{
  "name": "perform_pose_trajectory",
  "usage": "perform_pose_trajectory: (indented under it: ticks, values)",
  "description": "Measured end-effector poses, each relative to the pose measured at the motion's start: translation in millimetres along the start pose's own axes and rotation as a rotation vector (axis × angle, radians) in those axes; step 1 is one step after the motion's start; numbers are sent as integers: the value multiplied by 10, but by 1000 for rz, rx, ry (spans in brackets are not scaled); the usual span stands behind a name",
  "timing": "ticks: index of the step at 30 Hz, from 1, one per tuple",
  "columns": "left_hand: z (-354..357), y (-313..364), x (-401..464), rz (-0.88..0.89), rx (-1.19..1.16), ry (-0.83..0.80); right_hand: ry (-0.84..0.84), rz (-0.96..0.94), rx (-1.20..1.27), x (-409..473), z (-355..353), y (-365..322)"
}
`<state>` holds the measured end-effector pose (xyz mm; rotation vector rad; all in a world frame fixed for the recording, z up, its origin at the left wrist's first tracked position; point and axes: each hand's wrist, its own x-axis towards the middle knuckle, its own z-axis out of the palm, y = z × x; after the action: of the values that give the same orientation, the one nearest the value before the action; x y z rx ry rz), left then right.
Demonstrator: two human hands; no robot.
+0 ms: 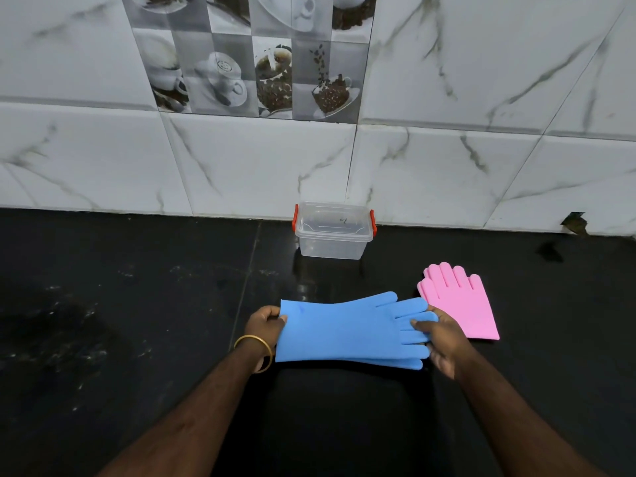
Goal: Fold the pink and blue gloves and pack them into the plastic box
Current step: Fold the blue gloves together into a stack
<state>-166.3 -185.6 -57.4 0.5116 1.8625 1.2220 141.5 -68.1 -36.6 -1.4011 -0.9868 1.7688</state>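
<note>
Blue gloves (347, 328) stretched flat on the black counter (120, 304), 2 layers stacked: cuff end pinched by the left hand (265, 327), finger end gripped by the right hand (444, 339). Pink gloves (459, 302) folded just right of the blue pair. Plastic box (333, 230) behind, against the tiled wall (447, 160), lid on, red latches at both ends.

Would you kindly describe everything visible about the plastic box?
The plastic box is small, clear and rectangular, with rounded corners and a red latch on each side. Its transparent lid is on. It stands upright on the black counter close to the tiled wall, behind both glove pairs. Neither hand touches it, and it looks empty.
</note>
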Motion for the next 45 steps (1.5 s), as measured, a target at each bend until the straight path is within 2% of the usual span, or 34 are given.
perform_pose_trajectory:
  ticks: [5, 11, 14, 18, 24, 27, 29, 32, 35, 37, 42, 45]
  values:
    - [-34, 25, -3, 14, 49, 32, 19, 2, -74, -14, -27, 63]
    - [-135, -43, -2, 179, 248, 218, 170, -166, -357, -62, -53, 111]
    - [-143, -40, 26, 160, 403, 144, 270, -295, -622, -93, -25, 127]
    - [-106, 3, 40, 111, 506, 119, 338, -391, -777, -112, 8, 168]
    - [-98, 134, 78, 66, 705, 39, 416, -312, -1091, -156, 64, 137]
    - [-81, 197, 74, 60, 789, -19, 450, -383, -1174, -213, 172, 163]
    - [-58, 233, 52, 69, 763, -22, 387, -480, -1173, -248, 306, 189]
    - [-20, 296, -19, 69, 594, -30, 93, -569, -998, -340, 607, 235]
    - [-5, 388, -131, 66, 383, -53, -177, -517, -861, -440, 976, 291]
    - [8, 451, -204, 67, 275, -71, -293, -447, -854, -464, 1187, 327]
    - [98, 662, -404, 141, 176, -146, -468, -381, -989, -427, 1375, 424]
    - [203, 772, -512, 172, 198, -169, -444, -426, -954, -455, 1394, 460]
